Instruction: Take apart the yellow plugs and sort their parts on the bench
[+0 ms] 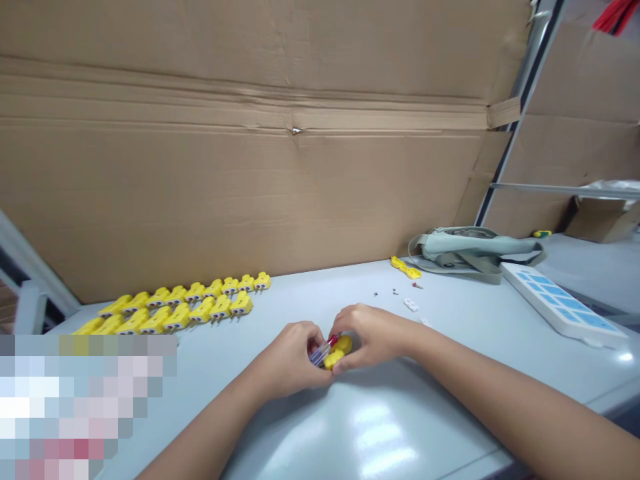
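Note:
In the middle of the table my two hands meet over a small job. My left hand (pixel 295 357) is closed around a screwdriver-like tool (pixel 320 353) with a clear purplish handle and a red end. A yellow plug shell (pixel 343 345) sits between the hands, with the fingers of my right hand (pixel 373 333) closed on it. The red end lies close to my right fingertips; whether they touch it I cannot tell. Beyond my right hand lie a white plastic insert (pixel 411 305), several tiny screws (pixel 395 291), a small red-tipped part (pixel 417 285) and another yellow shell piece (pixel 405 267).
Two rows of yellow plugs (pixel 177 317) stand at the back left, before a cardboard wall (pixel 260 200). A grey-green bag (pixel 460 247) with straps and a white, blue-panelled box (pixel 563 303) lie at the right. The lower left is pixelated.

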{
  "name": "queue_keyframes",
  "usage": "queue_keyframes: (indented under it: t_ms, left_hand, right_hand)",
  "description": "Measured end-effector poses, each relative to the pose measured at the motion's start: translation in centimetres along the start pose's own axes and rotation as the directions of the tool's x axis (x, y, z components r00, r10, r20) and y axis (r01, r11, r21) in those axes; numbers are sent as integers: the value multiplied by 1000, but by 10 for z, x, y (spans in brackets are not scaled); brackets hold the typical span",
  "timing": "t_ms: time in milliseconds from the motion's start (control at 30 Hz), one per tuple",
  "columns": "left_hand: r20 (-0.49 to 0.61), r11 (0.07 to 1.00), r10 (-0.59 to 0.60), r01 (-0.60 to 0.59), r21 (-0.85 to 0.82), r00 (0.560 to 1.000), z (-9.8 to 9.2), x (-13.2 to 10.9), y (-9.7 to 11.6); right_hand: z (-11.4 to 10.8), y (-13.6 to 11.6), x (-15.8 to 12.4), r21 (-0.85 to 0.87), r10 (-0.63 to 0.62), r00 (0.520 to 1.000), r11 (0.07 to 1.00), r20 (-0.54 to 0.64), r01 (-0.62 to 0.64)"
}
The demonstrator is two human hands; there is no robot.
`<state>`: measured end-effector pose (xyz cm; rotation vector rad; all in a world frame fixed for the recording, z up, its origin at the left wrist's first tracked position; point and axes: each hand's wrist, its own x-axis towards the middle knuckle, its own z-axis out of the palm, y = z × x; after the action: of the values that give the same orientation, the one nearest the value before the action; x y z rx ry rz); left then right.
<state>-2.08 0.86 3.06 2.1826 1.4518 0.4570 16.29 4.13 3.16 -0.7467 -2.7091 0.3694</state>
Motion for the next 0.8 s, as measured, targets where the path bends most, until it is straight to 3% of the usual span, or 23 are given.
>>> queue_keyframes:
  t_ms: [100,200,333,433,533,633,700,800]
  left_hand:
    - [-8,1000,-4,4,20,1000,1,0,1]
    - [17,1000,-11,11,7,1000,1,-1,1]
    - [26,1000,-30,30,-5,999,1,-3,-1]
    - [-14,1000,-15,15,8,1000,0,-5,-1]
    - [-20,999,-20,21,30,1000,0,-5,-1]
    - [-8,998,-33,33,44,999,1,-4,-2]
    - [3,998,-40,40,42,999,2,-3,-3]
    - [9,998,-41,40,39,999,3,-3,-6]
  right_hand:
    - [-3,1,-1,16,-21,1000,1000,0,21]
    - [-12,1,-2,143,16,999,990,-43,-9]
    - [-28,5,-6,341,148,964,938,-222,-65]
    - [-36,12,-11,438,240,930,893,-277,-100]
    - [-43,23,-14,420,289,926,892,-244,-167]
    - [-55,39,-13,288,373,910,905,-184,-313]
    - [-66,55,-9,192,480,855,874,-196,-447]
    - [-79,85,0,105,646,704,754,-294,-648]
